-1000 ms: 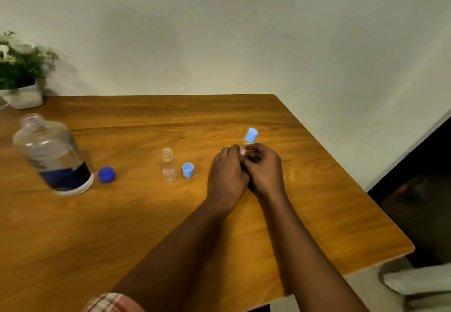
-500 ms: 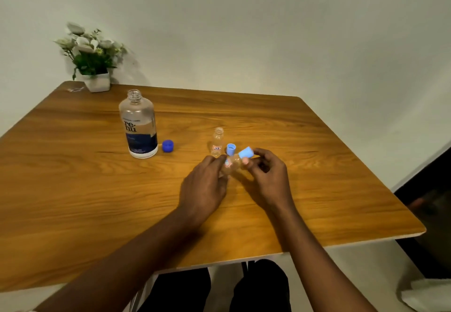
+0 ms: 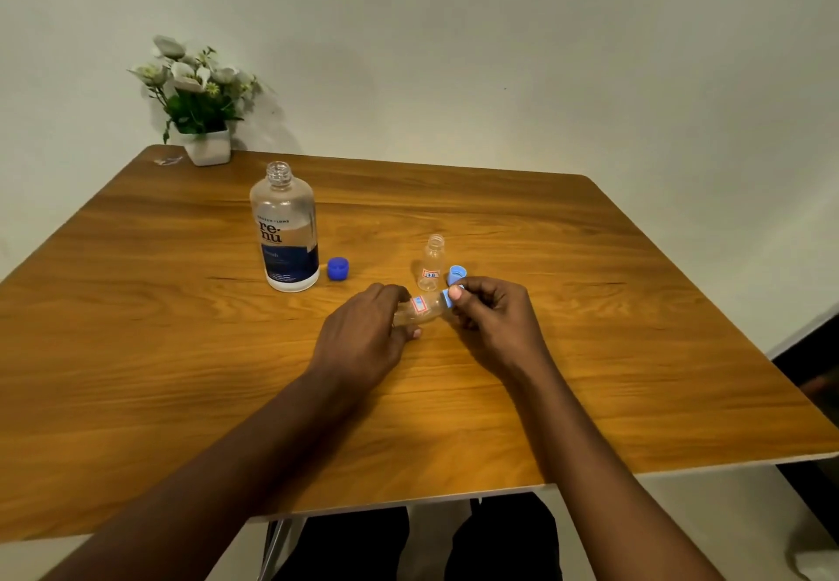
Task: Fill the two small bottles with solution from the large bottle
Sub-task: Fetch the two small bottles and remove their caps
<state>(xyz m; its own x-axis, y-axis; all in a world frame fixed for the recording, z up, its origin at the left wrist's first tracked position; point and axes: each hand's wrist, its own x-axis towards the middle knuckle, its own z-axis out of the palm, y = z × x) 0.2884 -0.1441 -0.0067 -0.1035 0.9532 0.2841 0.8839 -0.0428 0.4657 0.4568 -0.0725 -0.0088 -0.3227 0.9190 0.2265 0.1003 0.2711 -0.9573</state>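
Note:
The large clear bottle [image 3: 287, 230] with a dark blue label stands uncapped on the wooden table [image 3: 181, 353], its dark blue cap [image 3: 338, 269] lying just to its right. One small clear bottle [image 3: 431, 262] stands open, with a light blue cap [image 3: 457, 273] beside it. My left hand [image 3: 367, 339] holds the second small bottle [image 3: 420, 308] tilted almost on its side. My right hand [image 3: 492, 317] pinches that bottle's light blue cap [image 3: 447, 298] at its neck.
A white pot of flowers [image 3: 202, 99] stands at the table's far left corner, against the pale wall. The table's near edge runs across just below my forearms, and the right edge drops off toward a dark opening.
The view has swung left and back, bringing the large bottle and the flowers into sight. The held small bottle went from upright to tilted sideways, with my hands a little apart on it.

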